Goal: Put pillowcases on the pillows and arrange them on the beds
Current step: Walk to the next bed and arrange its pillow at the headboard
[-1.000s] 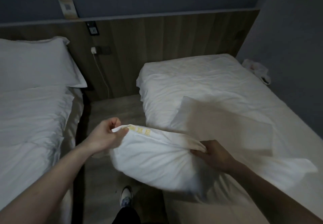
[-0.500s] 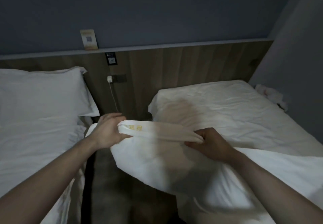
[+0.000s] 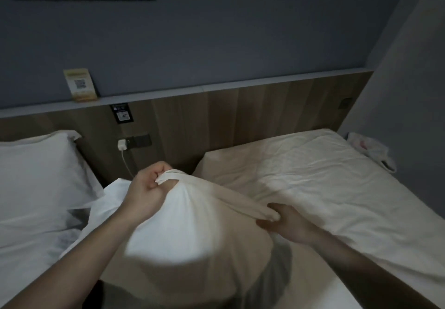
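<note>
I've lifted the pillow (image 3: 190,231) higher since a second ago. My left hand (image 3: 147,188) grips one corner of the case's open end, my right hand (image 3: 286,224) pinches the other. It hangs between the beds. The left bed (image 3: 31,241) has its pillow; the right bed (image 3: 313,176) has none yet.

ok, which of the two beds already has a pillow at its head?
The left bed: a cased pillow lies at its headboard end. The right bed shows only bare sheet there.

Dim, grainy room — bluish left, warmer right; motion blur low down; wide-angle bending at edges
</note>
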